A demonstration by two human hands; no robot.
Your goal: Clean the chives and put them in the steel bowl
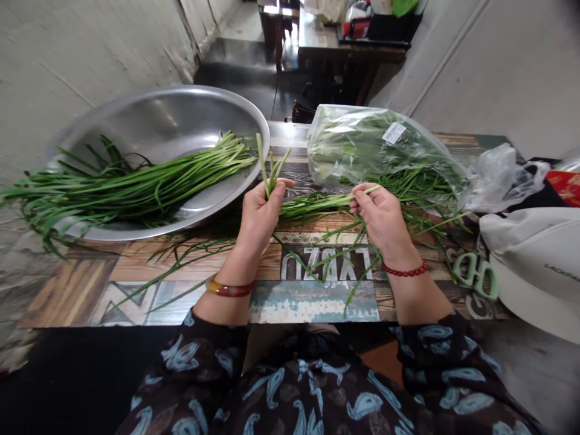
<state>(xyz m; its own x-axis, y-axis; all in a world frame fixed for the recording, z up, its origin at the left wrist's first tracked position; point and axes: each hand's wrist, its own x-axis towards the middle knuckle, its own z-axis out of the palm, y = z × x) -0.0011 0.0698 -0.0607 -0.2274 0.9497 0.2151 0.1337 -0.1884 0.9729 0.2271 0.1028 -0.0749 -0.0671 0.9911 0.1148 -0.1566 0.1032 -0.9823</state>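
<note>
My left hand (pixel 263 211) is closed around a few green stalks (pixel 269 166), their pale ends pointing up and their leaves trailing below over the table. My right hand (pixel 377 211) pinches a stalk (pixel 369 190) between thumb and fingers. Between and behind my hands, loose green stalks (pixel 312 207) lie on the table. To the left, a large metal bowl (pixel 181 103) holds a thick bundle of long greens (pixel 149 184), whose leafy ends hang over the rim. Behind my right hand rests a clear plastic bag (pixel 353 136) with more greens inside.
Green-handled scissors (pixel 475 275) and a pale cap (pixel 534 260) are at the right. A crumpled plastic bag (pixel 502 178) lies behind them. The patterned table (pixel 312 302) has its front edge near my body. Another table (pixel 317 39) stands farther back.
</note>
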